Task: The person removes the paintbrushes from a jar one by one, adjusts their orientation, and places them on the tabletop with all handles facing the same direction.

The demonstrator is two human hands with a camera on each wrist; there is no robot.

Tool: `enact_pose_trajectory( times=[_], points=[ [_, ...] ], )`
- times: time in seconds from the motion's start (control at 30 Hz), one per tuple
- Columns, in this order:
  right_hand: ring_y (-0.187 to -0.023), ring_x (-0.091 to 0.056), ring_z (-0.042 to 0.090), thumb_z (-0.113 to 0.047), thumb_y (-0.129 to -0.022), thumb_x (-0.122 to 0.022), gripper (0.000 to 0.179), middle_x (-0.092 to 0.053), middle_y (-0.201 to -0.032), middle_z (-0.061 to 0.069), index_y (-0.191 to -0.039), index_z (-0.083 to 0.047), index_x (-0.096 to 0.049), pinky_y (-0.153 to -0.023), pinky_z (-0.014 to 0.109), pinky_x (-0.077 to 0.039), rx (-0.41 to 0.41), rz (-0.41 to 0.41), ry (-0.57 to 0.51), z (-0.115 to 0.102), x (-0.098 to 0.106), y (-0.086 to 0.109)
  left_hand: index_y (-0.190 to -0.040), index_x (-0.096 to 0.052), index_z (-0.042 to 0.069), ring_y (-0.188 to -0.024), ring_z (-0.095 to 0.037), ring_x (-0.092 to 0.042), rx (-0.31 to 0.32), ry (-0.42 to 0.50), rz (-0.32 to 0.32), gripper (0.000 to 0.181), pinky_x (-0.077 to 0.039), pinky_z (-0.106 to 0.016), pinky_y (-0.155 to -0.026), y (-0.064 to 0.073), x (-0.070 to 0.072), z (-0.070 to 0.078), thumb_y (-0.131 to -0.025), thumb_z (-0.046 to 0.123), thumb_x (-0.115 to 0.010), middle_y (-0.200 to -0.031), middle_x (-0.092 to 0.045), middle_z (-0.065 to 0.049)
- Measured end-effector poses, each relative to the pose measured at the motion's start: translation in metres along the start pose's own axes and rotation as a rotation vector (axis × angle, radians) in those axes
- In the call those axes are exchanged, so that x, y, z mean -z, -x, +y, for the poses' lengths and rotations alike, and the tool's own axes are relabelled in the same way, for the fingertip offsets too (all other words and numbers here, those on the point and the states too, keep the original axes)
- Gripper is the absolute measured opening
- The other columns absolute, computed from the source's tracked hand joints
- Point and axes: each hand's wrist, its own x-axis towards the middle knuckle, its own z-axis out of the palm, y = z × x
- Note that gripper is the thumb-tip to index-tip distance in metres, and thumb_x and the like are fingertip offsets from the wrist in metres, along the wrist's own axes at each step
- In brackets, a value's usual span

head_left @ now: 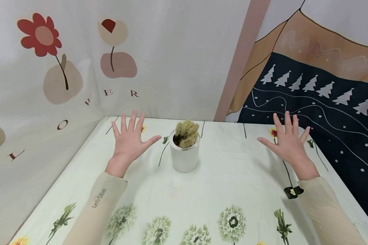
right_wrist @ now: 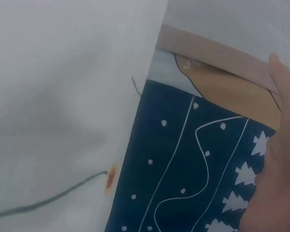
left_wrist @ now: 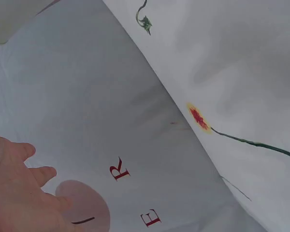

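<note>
A white cylindrical pot (head_left: 185,158) stands upright on the table, holding a bushy yellow-green plant (head_left: 187,132) with dark soil beside it. To the pot's left, my left hand (head_left: 130,143) is held out over the table, palm down, fingers spread and thumb pointing at the pot. My right hand (head_left: 289,144) mirrors it farther off on the right, fingers spread too, with nothing in it. Some fingers of the left hand (left_wrist: 26,193) show at the lower left of the left wrist view. The right wrist view has part of the right hand (right_wrist: 273,169) at its edge.
A white cloth with printed flowers covers the table (head_left: 171,197). Behind and to the left hangs a pale printed curtain (head_left: 178,68). A dark printed cloth with white trees (head_left: 325,112) hangs along the right. A small black object (head_left: 293,192) shows by the right cuff.
</note>
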Motion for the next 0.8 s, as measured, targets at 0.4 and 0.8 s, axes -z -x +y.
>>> enact_pose_trajectory(
  times=[0.4,0.8],
  points=[
    [-0.154,0.015,0.042,-0.069,-0.088,-0.057,0.104,0.011,-0.167,0.021,-0.162,-0.018,-0.004,-0.115,0.079,0.013,0.041,0.022,0.008,-0.003,-0.008,0.002,-0.162,-0.010,0.025,-0.156,-0.041,-0.001,-0.052,0.083,0.042,0.100,0.008,-0.071,-0.122,0.005,-0.007,0.012,-0.087,0.076,-0.050,-0.170,-0.010,-0.008],
    [-0.155,0.002,0.043,-0.054,-0.086,-0.070,0.095,-0.010,-0.166,0.025,-0.157,-0.007,-0.029,-0.122,0.071,-0.005,0.121,0.029,0.023,-0.008,-0.014,0.004,-0.161,-0.018,0.024,-0.155,-0.037,-0.013,-0.092,0.122,0.082,0.093,0.004,-0.069,-0.124,0.012,-0.012,0.021,-0.089,0.069,-0.055,-0.167,-0.021,-0.007]
  ],
)
